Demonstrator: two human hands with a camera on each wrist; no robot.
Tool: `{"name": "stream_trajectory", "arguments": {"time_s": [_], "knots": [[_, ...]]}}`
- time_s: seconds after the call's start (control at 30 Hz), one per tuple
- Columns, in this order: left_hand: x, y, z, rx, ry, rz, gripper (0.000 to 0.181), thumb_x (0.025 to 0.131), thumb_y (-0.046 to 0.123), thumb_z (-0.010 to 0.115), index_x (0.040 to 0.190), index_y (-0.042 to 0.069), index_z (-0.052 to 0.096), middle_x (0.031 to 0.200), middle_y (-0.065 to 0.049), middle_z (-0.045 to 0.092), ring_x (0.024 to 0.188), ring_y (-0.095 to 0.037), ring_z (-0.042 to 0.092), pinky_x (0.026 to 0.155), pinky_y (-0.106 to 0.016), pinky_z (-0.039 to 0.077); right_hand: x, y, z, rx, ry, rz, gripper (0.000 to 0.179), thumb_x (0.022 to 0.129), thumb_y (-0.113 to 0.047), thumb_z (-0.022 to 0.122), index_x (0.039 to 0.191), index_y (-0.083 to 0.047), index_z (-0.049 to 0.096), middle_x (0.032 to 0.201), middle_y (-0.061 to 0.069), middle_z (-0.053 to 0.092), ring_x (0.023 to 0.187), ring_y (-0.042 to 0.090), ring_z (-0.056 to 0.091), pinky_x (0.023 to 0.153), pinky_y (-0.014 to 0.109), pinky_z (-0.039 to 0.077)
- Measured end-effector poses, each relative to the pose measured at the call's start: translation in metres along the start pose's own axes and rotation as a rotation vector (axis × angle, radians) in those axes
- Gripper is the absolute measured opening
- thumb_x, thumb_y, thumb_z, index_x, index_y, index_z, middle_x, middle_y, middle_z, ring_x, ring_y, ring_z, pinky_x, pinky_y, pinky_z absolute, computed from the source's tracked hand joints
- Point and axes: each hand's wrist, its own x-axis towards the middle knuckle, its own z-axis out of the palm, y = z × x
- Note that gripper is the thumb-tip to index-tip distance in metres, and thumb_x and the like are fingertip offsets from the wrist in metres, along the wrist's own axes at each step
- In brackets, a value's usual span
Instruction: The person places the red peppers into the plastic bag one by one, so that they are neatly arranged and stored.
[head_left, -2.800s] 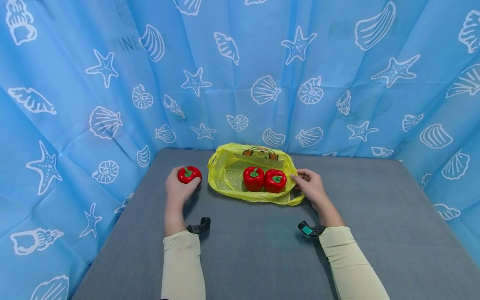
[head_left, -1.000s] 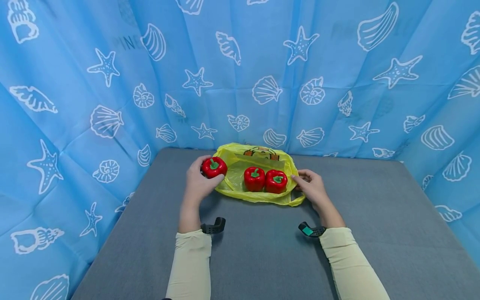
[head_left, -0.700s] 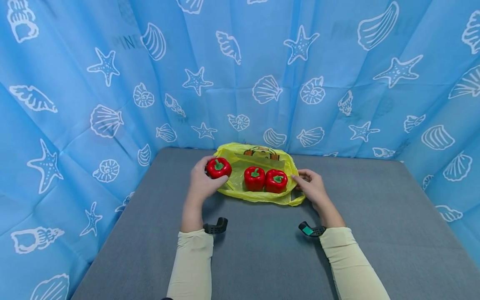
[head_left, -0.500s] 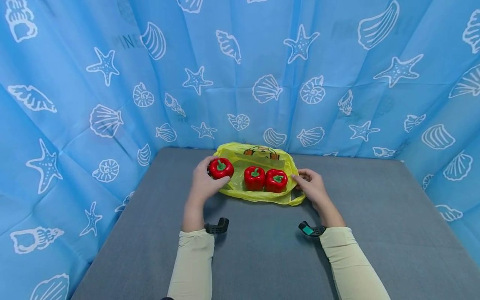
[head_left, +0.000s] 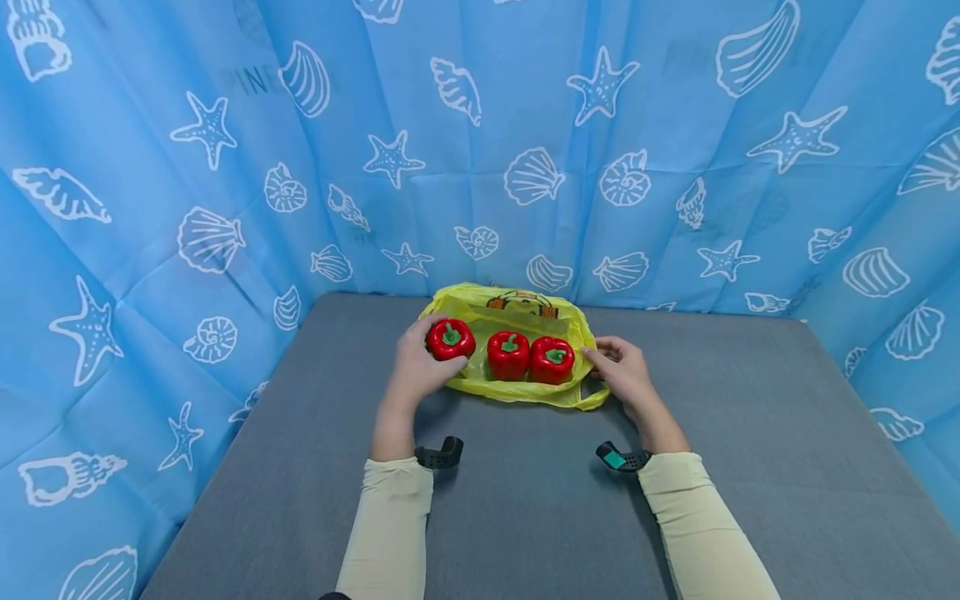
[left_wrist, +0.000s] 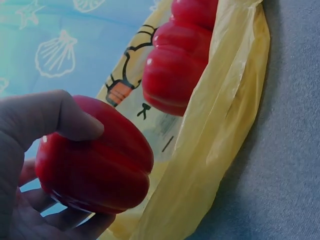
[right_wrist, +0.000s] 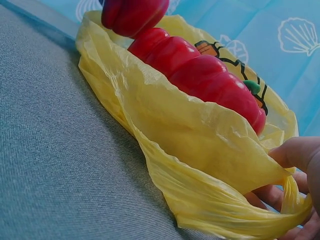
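My left hand [head_left: 417,364] grips a red bell pepper [head_left: 451,339] with a green stem, thumb on one side and fingers round the other. That pepper is over the left part of a yellow plastic bag [head_left: 480,388], whose mouth lies spread open. Inside the bag, two more red peppers, a middle one [head_left: 507,357] and a right one [head_left: 552,361], sit side by side. My right hand [head_left: 624,372] pinches the bag's right edge between thumb and fingers; a loop of the bag [right_wrist: 235,220] hangs by those fingers in the right wrist view.
The bag lies on a grey cloth-covered table [head_left: 525,508], near its back edge. A blue curtain [head_left: 480,142] with white shells and starfish hangs behind and at both sides. Each wrist wears a black camera mount, left [head_left: 441,452] and right [head_left: 622,457].
My left hand has carried its pepper rightward from the table left of the bag to over the bag's left part. My right hand keeps its place on the bag's edge.
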Motion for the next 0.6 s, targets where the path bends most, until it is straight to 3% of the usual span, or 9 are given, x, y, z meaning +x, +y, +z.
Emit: {"name": "stream_trajectory", "arguments": {"time_s": [0.6], "knots": [[0.0,-0.0032,0.0105,0.017,-0.027,0.031,0.071,0.084,0.014,0.084,0.147,0.003,0.055,0.143,-0.017,0.061,0.13,-0.037,0.058,0.098,-0.055,0.061,0.0011,0.0003,0.0012,-0.028,0.009,0.009,0.048,0.106,-0.034,0.067,0.14,0.0,0.063,0.123,0.018,0.068,0.091,0.01,0.066,0.081,0.022,0.061]]}}
